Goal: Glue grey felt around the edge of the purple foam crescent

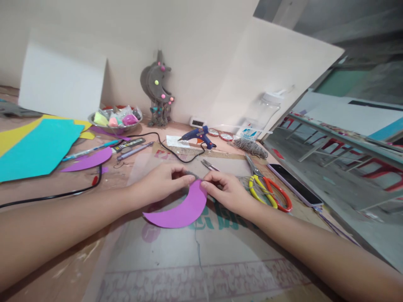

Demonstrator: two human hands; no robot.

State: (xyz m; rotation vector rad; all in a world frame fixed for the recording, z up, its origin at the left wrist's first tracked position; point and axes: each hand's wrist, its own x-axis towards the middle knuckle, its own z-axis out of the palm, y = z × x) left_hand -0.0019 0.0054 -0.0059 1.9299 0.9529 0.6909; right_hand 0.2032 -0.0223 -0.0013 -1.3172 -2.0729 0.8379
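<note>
One purple crescent (185,212), pinched at its upper end
Left hand (166,180) and right hand (228,191) clamp it side by side above the printed sheet (157,251), scissors (267,191) near the right hand

Slim bare forearms (78,220), bare wrists (134,197), slender bare fingers (184,181)

The left grip (165,182) and right grip (225,191) pinch a purple crescent (185,209) near yellow-and-orange-handled scissors (267,191).
</note>
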